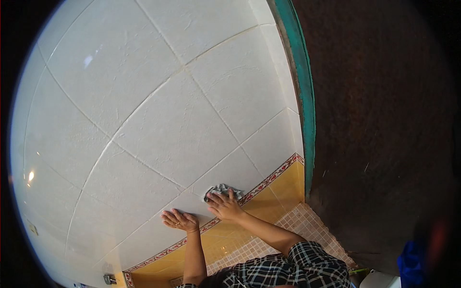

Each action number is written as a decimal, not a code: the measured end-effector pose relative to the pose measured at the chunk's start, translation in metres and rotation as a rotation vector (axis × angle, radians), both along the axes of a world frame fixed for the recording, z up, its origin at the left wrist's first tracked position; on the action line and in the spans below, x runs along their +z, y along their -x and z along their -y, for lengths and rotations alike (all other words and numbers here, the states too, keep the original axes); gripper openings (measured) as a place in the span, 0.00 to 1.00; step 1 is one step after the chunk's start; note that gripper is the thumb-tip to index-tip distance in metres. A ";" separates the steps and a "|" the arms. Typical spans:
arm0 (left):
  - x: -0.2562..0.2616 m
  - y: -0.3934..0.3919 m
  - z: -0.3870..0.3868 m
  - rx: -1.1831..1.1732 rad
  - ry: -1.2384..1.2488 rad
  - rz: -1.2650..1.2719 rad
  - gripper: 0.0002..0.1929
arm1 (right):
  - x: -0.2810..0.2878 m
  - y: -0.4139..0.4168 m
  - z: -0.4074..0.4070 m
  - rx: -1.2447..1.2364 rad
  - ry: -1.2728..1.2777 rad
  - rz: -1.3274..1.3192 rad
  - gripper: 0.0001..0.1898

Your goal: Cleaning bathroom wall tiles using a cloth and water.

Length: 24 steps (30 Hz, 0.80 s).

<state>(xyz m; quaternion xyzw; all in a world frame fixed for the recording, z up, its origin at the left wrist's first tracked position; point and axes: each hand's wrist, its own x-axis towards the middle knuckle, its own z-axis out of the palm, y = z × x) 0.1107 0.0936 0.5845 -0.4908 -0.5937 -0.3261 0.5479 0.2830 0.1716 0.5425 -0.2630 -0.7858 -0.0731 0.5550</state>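
A crumpled grey-and-white cloth [223, 190] lies pressed against the white wall tiles [180, 118], just above a red floral border strip [268, 179]. On it rests my right hand [225, 207], its fingers spread over the cloth. To the left, my left hand [181, 220] is laid on the bare tile with the fingers apart; it wears a ring and holds nothing. Streaks and drops show on the tiles. Both forearms come up from checked short sleeves at the bottom.
Yellow tiles [284, 187] run below the border, down to a small-squared mosaic floor [248, 252]. A green frame [309, 108] edges the wall beside a dark brown surface [374, 126]. A blue item [410, 262] is at lower right, a metal fixture [109, 279] at lower left.
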 end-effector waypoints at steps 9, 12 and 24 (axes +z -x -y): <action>0.008 -0.001 -0.001 0.007 -0.005 -0.004 0.28 | 0.148 -0.107 -0.104 -0.284 0.007 -0.456 0.30; 0.009 0.003 0.000 0.013 -0.021 -0.005 0.29 | 0.124 -0.134 -0.126 -0.383 0.112 -0.520 0.32; 0.008 0.001 0.002 0.024 -0.020 -0.005 0.29 | -0.020 -0.058 -0.052 -0.337 0.797 -0.701 0.40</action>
